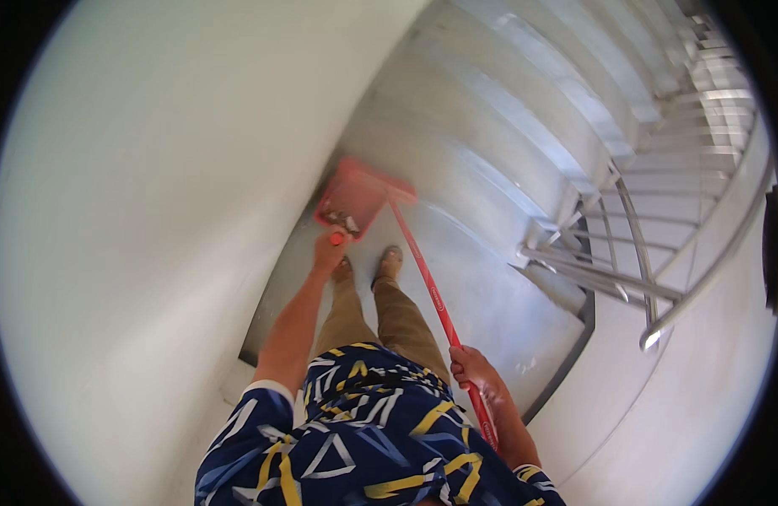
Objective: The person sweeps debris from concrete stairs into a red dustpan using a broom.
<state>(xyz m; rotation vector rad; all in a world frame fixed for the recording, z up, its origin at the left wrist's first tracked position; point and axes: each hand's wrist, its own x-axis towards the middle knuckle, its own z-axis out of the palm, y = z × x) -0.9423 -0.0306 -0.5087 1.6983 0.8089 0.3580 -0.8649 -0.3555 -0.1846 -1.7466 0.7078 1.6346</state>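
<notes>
A red dustpan [357,205] with debris [341,219] near its handle end is held low over the landing, by the wall. My left hand [330,250] is closed around the dustpan's handle. In my right hand [474,368] is the red pole [434,297] of a broom, slanting from beside my body up to the dustpan. The broom's head [389,186], blurred, lies across the far edge of the dustpan; whether its bristles touch the pan or the floor cannot be told.
A smooth pale wall [174,158] rises on the left. Concrete steps [509,139] curve away ahead and to the right. A metal handrail [711,272] with bars bounds the right side. My shoes [389,262] stand on the landing [490,303], just behind the dustpan.
</notes>
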